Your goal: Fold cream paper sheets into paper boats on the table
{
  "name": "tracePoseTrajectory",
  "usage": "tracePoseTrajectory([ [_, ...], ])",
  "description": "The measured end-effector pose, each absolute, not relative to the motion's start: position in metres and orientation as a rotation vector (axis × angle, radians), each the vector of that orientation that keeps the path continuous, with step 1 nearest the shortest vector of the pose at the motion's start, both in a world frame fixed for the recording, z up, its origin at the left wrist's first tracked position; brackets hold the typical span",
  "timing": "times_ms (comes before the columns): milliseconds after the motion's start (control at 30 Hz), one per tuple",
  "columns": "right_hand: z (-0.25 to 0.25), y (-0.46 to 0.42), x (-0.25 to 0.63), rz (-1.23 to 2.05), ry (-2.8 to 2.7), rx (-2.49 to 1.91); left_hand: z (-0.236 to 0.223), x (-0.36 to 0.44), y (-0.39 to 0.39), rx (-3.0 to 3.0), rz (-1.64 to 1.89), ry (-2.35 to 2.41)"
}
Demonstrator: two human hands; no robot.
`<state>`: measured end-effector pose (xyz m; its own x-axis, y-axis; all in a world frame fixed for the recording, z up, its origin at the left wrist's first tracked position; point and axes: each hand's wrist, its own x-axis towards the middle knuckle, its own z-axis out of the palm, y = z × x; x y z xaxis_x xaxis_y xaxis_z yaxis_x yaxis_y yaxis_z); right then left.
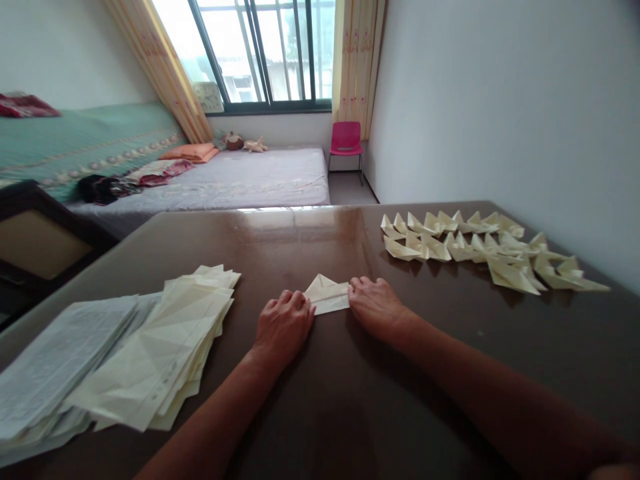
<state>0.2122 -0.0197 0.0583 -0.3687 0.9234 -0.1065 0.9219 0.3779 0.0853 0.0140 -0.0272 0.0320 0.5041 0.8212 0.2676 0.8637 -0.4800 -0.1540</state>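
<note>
So there's a small piece of folded cream paper (327, 297) sitting on a glossy dark brown table (310, 250), roughly in the middle, with a pointy triangle sticking up at the back and a flat band along the near edge. Left hand (286, 320) has its fingers bunched together and closed on the left end of it, and the right hand (376, 303) is doing the same on the right end, fingers curled in close to each other. The middle of the paper shows between the two hands, which aren't touching.

Off to the left is a messy pile of creased cream sheets (165, 333), fanned out and overlapping a stack of printed sheets (65, 353). There's print on those, but it's too blurry for me to read. Over on the right, well apart from the hands, a bunch of boat-like paper pieces (453, 245) stand in crowded rows, points up, near the white wall (500, 113).

Past the table there's a bed (280, 175) with a pale lilac sheet, plus a pink chair (346, 139) just beside it, under the curtain (356, 63)
</note>
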Motion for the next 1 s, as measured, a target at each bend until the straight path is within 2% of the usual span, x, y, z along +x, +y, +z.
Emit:
tracePoseTrajectory([
  [233,0.038,0.002,0.218,-0.007,2.776,1.852,0.027,0.011,-0.023,-2.496,-0.330,-1.427],
  [633,0.013,0.017,0.225,-0.908,2.838,2.055,0.023,0.009,-0.021,-2.550,-0.418,-1.416],
  [900,0.016,0.018,0.227,-0.769,2.773,2.152,0.024,0.010,-0.022,-2.580,-0.442,-1.442],
  [1000,0.015,0.019,0.227,-0.822,2.843,2.191,0.024,0.012,-0.023,-2.601,-0.440,-1.438],
])
